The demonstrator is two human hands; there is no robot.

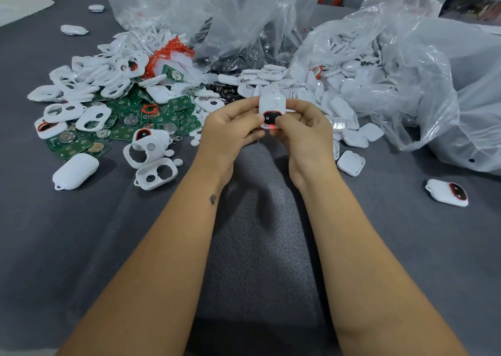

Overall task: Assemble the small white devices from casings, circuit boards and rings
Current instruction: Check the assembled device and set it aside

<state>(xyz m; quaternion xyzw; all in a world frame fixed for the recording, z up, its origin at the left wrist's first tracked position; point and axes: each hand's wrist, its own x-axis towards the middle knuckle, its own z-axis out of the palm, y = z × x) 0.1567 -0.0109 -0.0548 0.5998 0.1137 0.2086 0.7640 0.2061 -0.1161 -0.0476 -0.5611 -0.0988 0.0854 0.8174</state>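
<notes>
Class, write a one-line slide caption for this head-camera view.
Both hands, left hand and right hand, grip a white device above piled circuit boards and casings.

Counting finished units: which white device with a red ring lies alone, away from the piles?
The device at far right, by itself on the grey mat.

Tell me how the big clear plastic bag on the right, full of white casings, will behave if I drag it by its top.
The clear plastic bag looks thin and crumpled, so it would probably stretch and flop rather than slide whole. Its mouth lies open toward the white casings spilled out, so more would likely tumble out.
</notes>
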